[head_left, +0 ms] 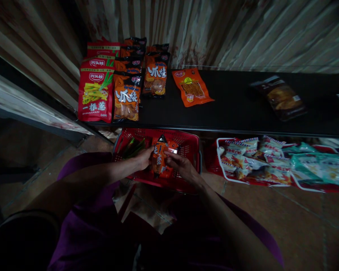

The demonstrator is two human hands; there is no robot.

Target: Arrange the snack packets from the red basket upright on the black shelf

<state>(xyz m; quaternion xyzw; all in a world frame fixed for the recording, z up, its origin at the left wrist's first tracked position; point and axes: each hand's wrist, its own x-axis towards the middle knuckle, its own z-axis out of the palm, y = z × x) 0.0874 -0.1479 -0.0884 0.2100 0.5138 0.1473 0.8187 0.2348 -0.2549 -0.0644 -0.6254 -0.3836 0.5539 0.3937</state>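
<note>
Over a red basket (186,141), my left hand (145,158) and my right hand (182,164) hold an orange snack packet (159,158) between them. My left fingers close on its left side, and my right fingers are at its right side. More orange packaging (172,145) lies in the basket beneath it. Something green (134,146) is in the basket's left part, beyond my left wrist.
On the black shelf (228,109) stand red packets (95,96) and orange-black packets (127,98); an orange packet (192,88) and a brown packet (284,98) lie farther right. Another basket (222,162) with several packets sits on the floor at right.
</note>
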